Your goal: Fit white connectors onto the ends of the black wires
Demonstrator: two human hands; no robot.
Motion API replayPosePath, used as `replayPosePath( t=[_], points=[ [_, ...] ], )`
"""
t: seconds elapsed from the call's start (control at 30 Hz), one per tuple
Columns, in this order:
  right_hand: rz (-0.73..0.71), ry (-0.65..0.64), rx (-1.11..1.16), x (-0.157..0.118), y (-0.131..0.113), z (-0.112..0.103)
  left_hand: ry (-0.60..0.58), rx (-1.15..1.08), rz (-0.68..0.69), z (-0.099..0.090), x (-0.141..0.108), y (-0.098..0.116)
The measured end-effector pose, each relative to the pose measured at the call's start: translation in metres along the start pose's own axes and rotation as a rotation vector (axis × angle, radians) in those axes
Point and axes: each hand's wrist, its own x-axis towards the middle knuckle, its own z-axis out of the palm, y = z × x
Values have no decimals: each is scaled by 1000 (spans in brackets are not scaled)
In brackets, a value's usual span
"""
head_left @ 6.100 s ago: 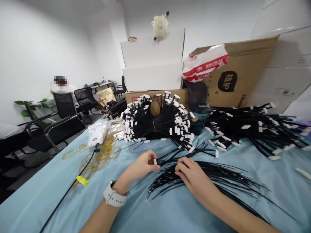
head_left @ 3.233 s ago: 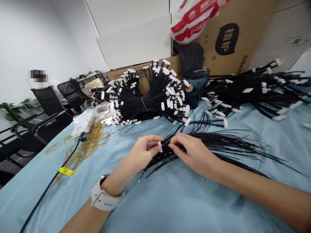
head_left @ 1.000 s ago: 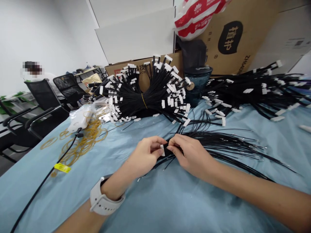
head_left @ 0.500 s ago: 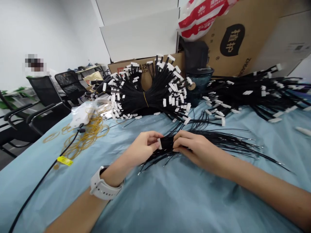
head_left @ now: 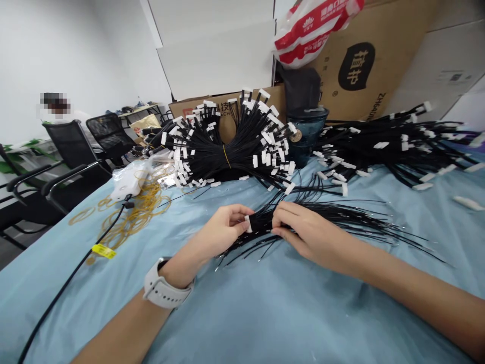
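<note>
Together now, my left grip (head_left: 222,230) pinches a white tag (head_left: 248,224) on the black wire bunch (head_left: 261,222), and my right grip (head_left: 312,235) clamps the wires beside it, above the blue-covered counter (head_left: 265,313).

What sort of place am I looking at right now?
Likely an office-style room used for cable assembly: black cables with white connectors bundled on a blue-covered table, stacked cardboard boxes, and mesh office chairs.

Black cables (head_left: 242,162) with white tabs (head_left: 255,161) lay on the pale blue cloth (head_left: 265,313), below a red-and-white bag (head_left: 306,40) at upper right
</note>
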Motion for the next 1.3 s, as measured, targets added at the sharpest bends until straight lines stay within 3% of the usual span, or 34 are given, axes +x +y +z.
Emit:
replayPosePath(
  t=[0.2,0.67,1.07,1.3],
  points=[
    [73,110,39,2,-2,4,-13,4,18,0,-1,0],
    [-46,242,-102,2,-9,19,-61,40,23,12,-11,8],
    [-104,209,-127,0,-7,22,-83,112,81,13,-12,5],
    [-155,193,-48,1,-8,22,-130,132,203,19,-14,3]
  ],
)
